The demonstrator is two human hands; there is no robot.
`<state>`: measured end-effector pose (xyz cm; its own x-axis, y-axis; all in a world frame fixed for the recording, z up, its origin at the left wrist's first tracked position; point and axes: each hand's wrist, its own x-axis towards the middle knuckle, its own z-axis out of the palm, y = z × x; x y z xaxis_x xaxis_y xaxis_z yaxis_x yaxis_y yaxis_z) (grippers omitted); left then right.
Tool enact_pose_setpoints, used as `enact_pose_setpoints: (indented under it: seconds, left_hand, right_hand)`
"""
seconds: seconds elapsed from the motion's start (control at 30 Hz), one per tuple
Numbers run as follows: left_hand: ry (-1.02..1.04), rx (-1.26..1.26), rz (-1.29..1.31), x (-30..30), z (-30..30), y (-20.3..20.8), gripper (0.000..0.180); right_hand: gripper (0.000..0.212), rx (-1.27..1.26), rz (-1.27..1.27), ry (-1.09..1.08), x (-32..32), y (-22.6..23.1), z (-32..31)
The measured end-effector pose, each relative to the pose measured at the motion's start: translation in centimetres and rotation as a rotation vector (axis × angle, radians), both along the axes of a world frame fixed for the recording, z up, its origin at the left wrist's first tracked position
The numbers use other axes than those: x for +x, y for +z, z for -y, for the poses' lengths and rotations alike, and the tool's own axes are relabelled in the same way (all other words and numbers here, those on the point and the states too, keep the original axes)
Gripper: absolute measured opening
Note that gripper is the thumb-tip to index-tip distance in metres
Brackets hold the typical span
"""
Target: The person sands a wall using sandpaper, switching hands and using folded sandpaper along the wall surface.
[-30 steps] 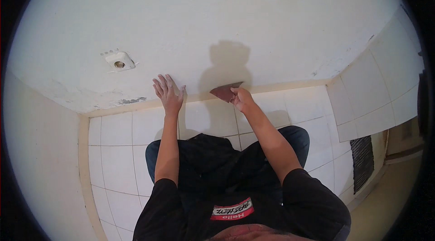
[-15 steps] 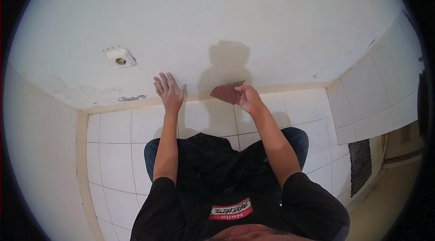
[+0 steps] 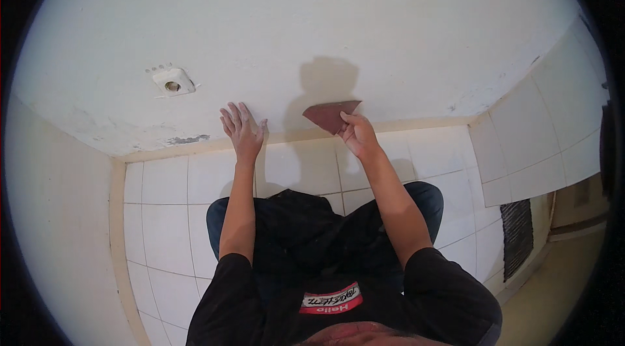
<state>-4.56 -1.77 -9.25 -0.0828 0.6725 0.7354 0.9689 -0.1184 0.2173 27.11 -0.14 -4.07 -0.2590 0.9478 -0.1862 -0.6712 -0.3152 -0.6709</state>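
Your brown sandpaper (image 3: 325, 116) has just moved up, so more of it is over the white wall (image 3: 423, 53), above the cream baseboard (image 3: 423, 125). The grip of your right hand (image 3: 358, 134) is pinched on its right side. Your left hand (image 3: 245, 134) is spread wide, holds nothing, and seems to lean on the wall.

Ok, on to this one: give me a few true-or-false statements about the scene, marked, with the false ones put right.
1. The right-hand grip holds a reddish-brown sheet. True.
2. The left-hand grip is closed around a brush. False: it is spread open, holding nothing.
3. The white square fitting is right of the sheet. False: it is to the left.
4. The floor has pale tiles. True.
5. The shirt is yellow. False: it is black.
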Motion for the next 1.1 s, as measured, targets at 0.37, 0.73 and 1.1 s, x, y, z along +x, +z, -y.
enact_pose_setpoints:
  seconds: [0.37, 0.73, 1.1]
  left_hand:
    - [-0.009, 0.003, -0.001, 0.9, -0.5, -0.1, 0.090]
    - [-0.001, -0.006, -0.003, 0.2, -0.1, 0.1, 0.091]
    - [-0.007, 0.002, -0.001, 0.6, -0.3, -0.2, 0.093]
  right_hand:
    - [0.024, -0.344, 0.195, 0.030, 0.1, -7.1, -1.3]
    - [0.022, -0.085, -0.008, -0.075, 0.6, -1.1, -0.5]
    - [0.020, -0.332, 0.108, 0.074, -1.2, -6.4, -0.5]
